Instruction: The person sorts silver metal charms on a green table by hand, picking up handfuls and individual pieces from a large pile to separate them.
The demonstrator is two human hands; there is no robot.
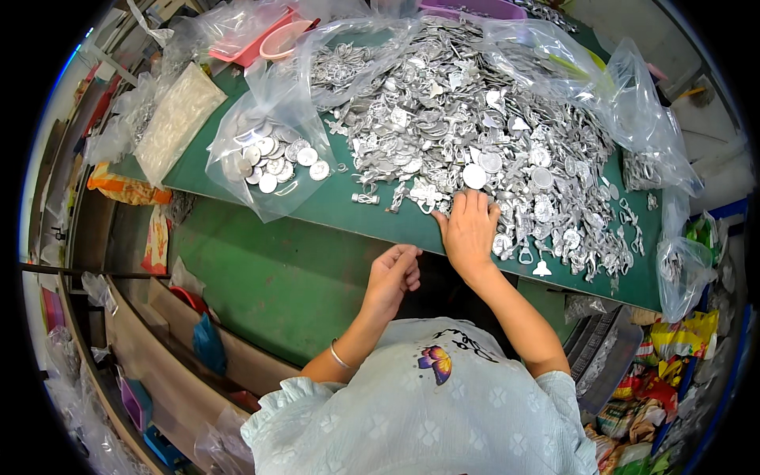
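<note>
A big heap of small silver metal pieces (435, 103), discs and charm-like shapes among them, covers much of the green table (317, 210). My right hand (473, 229) lies at the heap's near edge, fingers stretched out over the pieces and thumb apart. Just beyond its fingertips is a plain round disc (475, 176); whether they touch it I cannot tell. My left hand (392, 275) is closed in front of the table edge, thumb against curled fingers; anything inside is hidden. Left of the heap, several silver discs (269, 162) lie in a clear plastic bag (273, 207).
More clear bags (633, 103) drape over the heap's far right side. Pink trays (253, 43) and a purple basin (475, 8) stand at the back. A filled bag (180, 119) rests on the left table end. Colourful packages (681, 340) are piled at lower right.
</note>
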